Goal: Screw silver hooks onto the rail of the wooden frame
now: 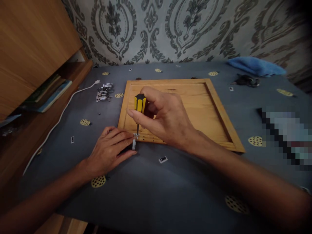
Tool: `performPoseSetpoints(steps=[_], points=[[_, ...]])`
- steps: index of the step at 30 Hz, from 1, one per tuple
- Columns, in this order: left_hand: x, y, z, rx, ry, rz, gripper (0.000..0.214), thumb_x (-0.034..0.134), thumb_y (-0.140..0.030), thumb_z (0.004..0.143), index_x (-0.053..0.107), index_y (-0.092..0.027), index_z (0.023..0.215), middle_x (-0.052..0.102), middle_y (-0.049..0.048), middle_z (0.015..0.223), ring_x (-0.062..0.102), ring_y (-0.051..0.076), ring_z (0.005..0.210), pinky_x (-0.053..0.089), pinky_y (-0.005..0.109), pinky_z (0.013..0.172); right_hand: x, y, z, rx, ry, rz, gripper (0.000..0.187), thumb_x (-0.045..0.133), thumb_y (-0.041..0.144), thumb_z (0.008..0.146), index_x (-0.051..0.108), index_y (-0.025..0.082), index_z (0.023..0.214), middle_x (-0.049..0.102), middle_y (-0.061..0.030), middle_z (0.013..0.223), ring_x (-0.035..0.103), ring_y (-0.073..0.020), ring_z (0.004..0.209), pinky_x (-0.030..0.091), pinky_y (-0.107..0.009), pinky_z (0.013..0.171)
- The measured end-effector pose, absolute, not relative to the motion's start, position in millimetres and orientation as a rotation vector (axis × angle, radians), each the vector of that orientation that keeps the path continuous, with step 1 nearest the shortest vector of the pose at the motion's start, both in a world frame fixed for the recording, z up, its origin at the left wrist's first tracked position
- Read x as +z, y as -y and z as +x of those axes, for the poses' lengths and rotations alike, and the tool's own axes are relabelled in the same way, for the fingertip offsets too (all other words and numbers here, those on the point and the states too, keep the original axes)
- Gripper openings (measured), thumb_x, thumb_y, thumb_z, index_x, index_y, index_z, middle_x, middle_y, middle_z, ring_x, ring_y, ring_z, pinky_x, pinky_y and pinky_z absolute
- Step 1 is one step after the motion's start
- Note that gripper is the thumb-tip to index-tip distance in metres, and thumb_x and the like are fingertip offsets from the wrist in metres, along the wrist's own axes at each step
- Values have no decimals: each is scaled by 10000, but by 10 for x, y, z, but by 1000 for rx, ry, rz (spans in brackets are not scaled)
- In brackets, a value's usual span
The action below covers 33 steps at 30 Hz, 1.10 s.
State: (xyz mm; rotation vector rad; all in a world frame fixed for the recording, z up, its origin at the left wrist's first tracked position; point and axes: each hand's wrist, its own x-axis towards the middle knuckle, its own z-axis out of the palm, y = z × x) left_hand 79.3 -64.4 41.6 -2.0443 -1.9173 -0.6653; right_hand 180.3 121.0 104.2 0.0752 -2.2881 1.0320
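Right hand (165, 113): closing thumb and fingers around the handle of a yellow-and-black screwdriver (140, 104); shaft pointing down to the hinge plate.
Left hand (110, 149): narrowing on a metal hinge (134, 144), fingertips bearing on its upper end, thumb tip meeting its lower end.
Hinge: sitting by the near-left corner of the wooden panel (195, 107), jutting past that edge towards the table's (185, 191) near edge.
Writing: white tag print (163, 159) is showing dark letters, too small to read surely.
Panel: lying raised-rim up mid-table; dark holes are dotting its near edge.
Room, near: broad cloth is running from panel to table's near edge.
Room, left: spare hinges (104, 92) and a screw (98, 113) are lying between panel and the white cable (62, 112) along the table's left edge.
Far-right corner: blue cloth (257, 66) is lying crumpled.
Right edge: a dark-bordered object (287, 136) is showing only as blocks.
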Motion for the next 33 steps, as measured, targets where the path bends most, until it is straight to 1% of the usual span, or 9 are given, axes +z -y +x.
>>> performPoseSetpoints(steps=[4, 7, 12, 20, 26, 30, 33], points=[[417, 641, 794, -678, 1909, -2044, 232, 604, -353, 997, 652, -167, 1126, 747, 64, 1064, 663, 214, 961, 434, 394, 859, 1061, -1187, 1825, 1057, 2230, 74, 373, 634, 251, 913, 316, 233, 719, 432, 64, 615, 426, -101, 584, 346, -276, 577], [423, 637, 797, -676, 1903, -2045, 237, 601, -356, 999, 653, -160, 1122, 746, 63, 1058, 667, 215, 975, 429, 392, 860, 1056, -1171, 1826, 1044, 2218, 95, 378, 641, 228, 903, 310, 233, 720, 434, 67, 622, 421, -93, 572, 339, -270, 564], [430, 635, 802, -673, 1908, -2034, 236, 570, -359, 1016, 661, -159, 1102, 751, 63, 1042, 674, 206, 963, 431, 386, 861, 1024, -1166, 1806, 1008, 2217, 103, 388, 642, 253, 908, 298, 236, 729, 425, 69, 613, 419, -95, 571, 340, -265, 559], [420, 640, 799, -667, 1915, -2038, 231, 589, -351, 1006, 661, -160, 1113, 751, 64, 1057, 679, 209, 969, 435, 393, 869, 1026, -1173, 1807, 1010, 2195, 91, 370, 638, 258, 910, 318, 234, 726, 453, 66, 623, 425, -91, 565, 358, -261, 556], [416, 639, 798, -676, 1910, -2037, 240, 583, -357, 1009, 659, -159, 1120, 749, 63, 1052, 672, 209, 973, 437, 395, 874, 1006, -1171, 1807, 1016, 2200, 109, 371, 647, 245, 912, 320, 236, 736, 415, 67, 614, 412, -100, 582, 346, -269, 571], [410, 646, 793, -669, 1922, -2047, 237, 598, -349, 1001, 657, -162, 1133, 747, 57, 1061, 675, 211, 985, 435, 397, 882, 1018, -1182, 1807, 1063, 2244, 137, 394, 648, 256, 921, 302, 236, 735, 419, 65, 625, 414, -99, 595, 332, -270, 576], [404, 648, 792, -664, 1918, -2037, 229, 612, -346, 993, 661, -166, 1125, 749, 55, 1062, 676, 218, 990, 432, 402, 888, 1082, -1222, 1826, 1194, 2325, 170, 323, 638, 307, 946, 394, 218, 754, 422, 67, 633, 408, -93, 591, 315, -265, 558]])
